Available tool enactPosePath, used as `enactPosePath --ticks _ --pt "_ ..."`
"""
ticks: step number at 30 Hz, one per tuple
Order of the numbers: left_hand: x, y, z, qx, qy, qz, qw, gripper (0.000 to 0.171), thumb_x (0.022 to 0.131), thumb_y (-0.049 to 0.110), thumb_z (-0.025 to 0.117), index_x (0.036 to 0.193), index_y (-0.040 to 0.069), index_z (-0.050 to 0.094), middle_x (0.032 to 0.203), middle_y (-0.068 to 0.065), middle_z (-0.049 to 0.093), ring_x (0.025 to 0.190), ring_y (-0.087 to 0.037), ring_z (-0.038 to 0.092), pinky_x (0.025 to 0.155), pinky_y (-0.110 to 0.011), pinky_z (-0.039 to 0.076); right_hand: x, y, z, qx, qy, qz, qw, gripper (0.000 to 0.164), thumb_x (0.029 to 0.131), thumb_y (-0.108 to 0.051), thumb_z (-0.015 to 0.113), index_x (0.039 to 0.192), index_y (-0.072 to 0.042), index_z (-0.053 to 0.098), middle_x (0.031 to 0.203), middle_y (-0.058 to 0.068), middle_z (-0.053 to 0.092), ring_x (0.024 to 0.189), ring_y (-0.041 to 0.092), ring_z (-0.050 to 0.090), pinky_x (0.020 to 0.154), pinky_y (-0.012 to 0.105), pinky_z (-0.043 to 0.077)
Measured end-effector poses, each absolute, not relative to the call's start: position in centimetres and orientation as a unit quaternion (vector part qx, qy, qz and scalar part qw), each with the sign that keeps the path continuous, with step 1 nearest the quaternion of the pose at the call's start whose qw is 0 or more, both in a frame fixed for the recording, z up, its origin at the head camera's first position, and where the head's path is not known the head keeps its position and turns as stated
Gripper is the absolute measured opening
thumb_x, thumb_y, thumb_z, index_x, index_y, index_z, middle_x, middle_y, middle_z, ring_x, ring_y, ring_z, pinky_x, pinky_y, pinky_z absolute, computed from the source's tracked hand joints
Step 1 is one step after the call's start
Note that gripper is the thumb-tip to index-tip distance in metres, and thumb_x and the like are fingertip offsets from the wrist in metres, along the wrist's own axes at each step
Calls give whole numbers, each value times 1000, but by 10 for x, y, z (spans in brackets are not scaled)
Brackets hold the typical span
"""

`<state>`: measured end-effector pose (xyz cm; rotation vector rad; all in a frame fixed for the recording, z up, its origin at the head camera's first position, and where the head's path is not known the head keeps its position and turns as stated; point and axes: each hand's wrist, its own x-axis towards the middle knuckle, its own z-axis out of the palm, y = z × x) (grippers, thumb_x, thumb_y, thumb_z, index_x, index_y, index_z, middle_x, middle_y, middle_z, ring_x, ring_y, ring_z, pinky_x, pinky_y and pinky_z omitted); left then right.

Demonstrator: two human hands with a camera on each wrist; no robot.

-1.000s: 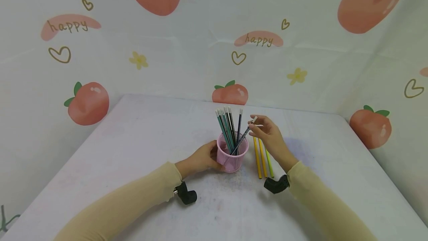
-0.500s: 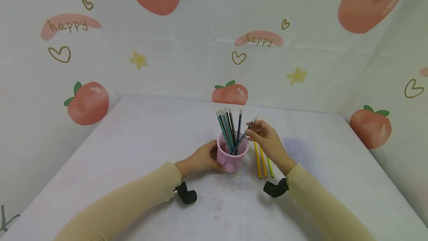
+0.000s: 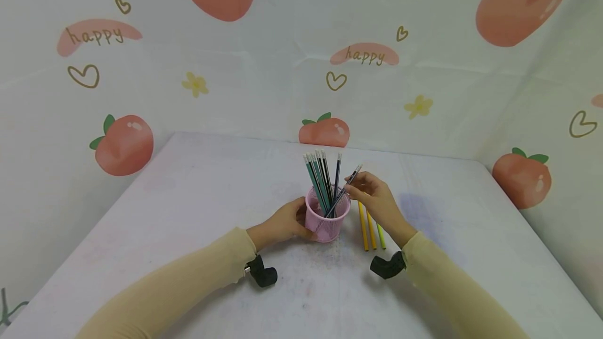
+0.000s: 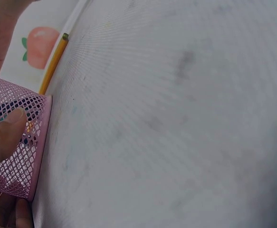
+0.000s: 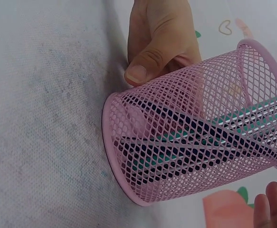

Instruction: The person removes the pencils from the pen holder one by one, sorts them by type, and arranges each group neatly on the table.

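Observation:
My left hand grips the pink mesh pencil cup from its left side, with the thumb against the mesh. The cup stands upright on the table. Inside it lean several green and dark striped pencils, white eraser ends up. At the cup's right rim, my right hand pinches a dark pencil between thumb and fingertips. That pencil slants to the right, its lower end inside the cup. Through the mesh in the right wrist view, the pencils' lower parts show crossing one another.
Two yellow pencils and a lime green one lie on the white table just right of the cup, partly under my right hand. A peach-printed cloth hangs behind the table.
My right hand has slid down and slightly left along the slanted pencil towards the cup's rim. The pencil's tilt looks about the same. The left hand and cup have stayed put.

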<state>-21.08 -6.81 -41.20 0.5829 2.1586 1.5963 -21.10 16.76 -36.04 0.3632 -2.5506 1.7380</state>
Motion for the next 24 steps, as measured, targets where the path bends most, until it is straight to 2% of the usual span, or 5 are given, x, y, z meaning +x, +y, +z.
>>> enactPosePath --ticks 13,21,24 --pt "-212 -68 -413 209 775 566 191 87 68 0 82 143 0 38 143 -15 48 134 -31 44 113 -45 34 -213 169 -359 132 -805 578 29 30 91 -14 67 110 7 59 101 10 67 89 8 65 83 21 55" --pt "-211 -68 -413 209 778 562 188 87 69 0 82 143 -1 37 143 -16 48 134 -32 44 112 -45 36 -213 170 -354 145 -781 605 43 27 91 -12 66 111 5 58 105 10 66 87 5 66 83 21 56" --pt "-211 -68 -413 207 777 563 190 87 69 0 82 143 0 37 142 -15 49 134 -32 45 112 -45 37 -214 171 -353 147 -771 618 49 26 91 -10 66 111 5 58 100 2 66 85 5 67 81 23 57"
